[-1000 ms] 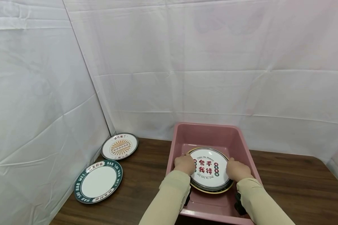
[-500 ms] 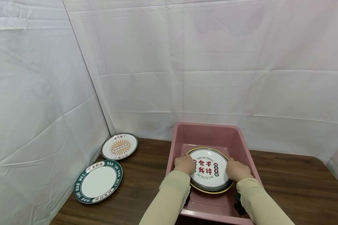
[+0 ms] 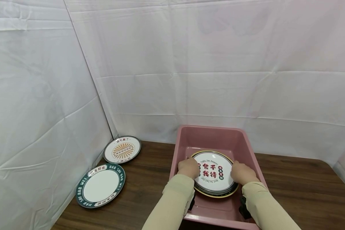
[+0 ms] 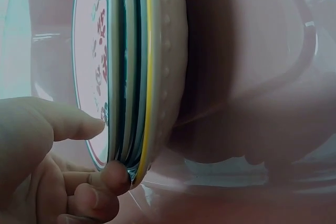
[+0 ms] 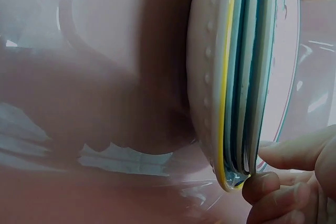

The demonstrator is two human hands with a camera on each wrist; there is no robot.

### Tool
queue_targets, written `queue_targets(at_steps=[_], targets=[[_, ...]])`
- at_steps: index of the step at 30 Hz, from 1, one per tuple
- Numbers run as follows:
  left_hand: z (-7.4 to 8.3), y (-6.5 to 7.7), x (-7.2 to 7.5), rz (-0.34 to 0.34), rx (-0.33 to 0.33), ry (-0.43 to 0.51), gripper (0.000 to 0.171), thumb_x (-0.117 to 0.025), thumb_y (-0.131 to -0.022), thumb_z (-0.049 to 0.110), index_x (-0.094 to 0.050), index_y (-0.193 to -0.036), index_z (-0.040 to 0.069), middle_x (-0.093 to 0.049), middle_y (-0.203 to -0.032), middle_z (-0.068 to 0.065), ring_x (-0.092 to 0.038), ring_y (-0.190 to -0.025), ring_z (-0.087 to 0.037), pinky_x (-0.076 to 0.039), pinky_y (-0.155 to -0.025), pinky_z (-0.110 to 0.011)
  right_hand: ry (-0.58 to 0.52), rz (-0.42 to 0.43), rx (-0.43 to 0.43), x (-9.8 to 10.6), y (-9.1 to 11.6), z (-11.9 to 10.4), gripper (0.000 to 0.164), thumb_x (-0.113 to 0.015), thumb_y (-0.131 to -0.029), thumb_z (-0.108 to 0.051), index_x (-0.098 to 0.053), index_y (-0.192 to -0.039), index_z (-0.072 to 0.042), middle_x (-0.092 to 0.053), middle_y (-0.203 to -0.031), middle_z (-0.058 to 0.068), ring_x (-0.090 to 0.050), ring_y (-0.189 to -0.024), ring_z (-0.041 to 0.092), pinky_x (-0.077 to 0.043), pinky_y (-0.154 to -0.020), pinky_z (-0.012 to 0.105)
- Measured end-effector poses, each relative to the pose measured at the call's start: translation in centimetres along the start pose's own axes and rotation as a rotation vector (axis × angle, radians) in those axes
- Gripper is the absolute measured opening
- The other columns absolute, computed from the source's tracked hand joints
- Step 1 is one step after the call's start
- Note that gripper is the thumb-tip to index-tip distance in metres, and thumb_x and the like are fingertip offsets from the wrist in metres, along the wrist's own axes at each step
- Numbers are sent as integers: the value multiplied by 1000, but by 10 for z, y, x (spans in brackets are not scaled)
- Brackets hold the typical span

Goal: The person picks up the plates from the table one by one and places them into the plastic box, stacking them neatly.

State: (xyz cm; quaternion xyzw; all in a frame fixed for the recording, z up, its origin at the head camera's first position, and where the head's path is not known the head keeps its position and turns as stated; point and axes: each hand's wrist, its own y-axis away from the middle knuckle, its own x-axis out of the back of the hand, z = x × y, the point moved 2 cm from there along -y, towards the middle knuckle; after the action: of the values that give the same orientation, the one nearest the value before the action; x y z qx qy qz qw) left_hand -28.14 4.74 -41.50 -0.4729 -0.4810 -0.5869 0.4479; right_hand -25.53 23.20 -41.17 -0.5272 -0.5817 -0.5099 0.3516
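Observation:
Inside a pink plastic tub (image 3: pixel 214 222) sits a stack of several plates. The top plate (image 3: pixel 211 169) is white with red characters and a dark rim line. Under the stack is a deeper yellow-rimmed dish (image 4: pixel 167 56), pale outside with a dotted pattern. My left hand (image 3: pixel 188 167) pinches the top plate at its left rim, thumb on the upper face and fingertips at the edge. Opposite it, my right hand (image 3: pixel 242 173) pinches the right rim the same way; the right wrist view shows its thumb (image 5: pixel 294 153) on the plate's face.
Left of the tub, a green-rimmed plate (image 3: pixel 100 186) lies on the dark wooden table (image 3: pixel 145 183). Behind it, by the corner, is a white plate with an orange sunburst (image 3: pixel 122 149). White cloth walls (image 3: pixel 218 80) stand at the back and left.

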Motion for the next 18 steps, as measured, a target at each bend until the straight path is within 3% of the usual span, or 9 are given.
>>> queue_targets(at_steps=[6,12,15,18], targets=[[-2,5,1,12,1,7,44,-64,-84,29,-58,-115,-2,-65,-86,-8,-59,-65,-15,-50,-56,-34,-12,0,2,0,2,-1,41,-46,-90,-6,-38,-120,21,-56,-93,26,-53,-75,31,-46,-69,46],[-1,3,4,45,12,-46,58,-62,-87,34,-47,-132,1,-67,-91,-8,-62,-69,-16,-50,-57,-33,-47,-3,6,1,-1,-1,53,-45,-90,-7,-25,-128,24,-53,-105,35,-55,-85,36,-45,-77,50],[0,0,13,106,-8,-40,58,-60,-88,32,-42,-135,2,-65,-87,-7,-61,-66,-17,-48,-55,-32,-101,11,27,9,-2,-1,58,-46,-92,-11,-19,-129,24,-49,-110,39,-55,-96,41,-43,-81,52],[-6,-2,36,137,-46,59,59,-54,-90,31,-35,-138,2,-64,-84,-8,-61,-67,-20,-48,-58,-34,-156,67,89,27,5,-2,57,-46,-93,-14,-21,-130,22,-46,-115,42,-52,-102,46,-42,-85,54]])
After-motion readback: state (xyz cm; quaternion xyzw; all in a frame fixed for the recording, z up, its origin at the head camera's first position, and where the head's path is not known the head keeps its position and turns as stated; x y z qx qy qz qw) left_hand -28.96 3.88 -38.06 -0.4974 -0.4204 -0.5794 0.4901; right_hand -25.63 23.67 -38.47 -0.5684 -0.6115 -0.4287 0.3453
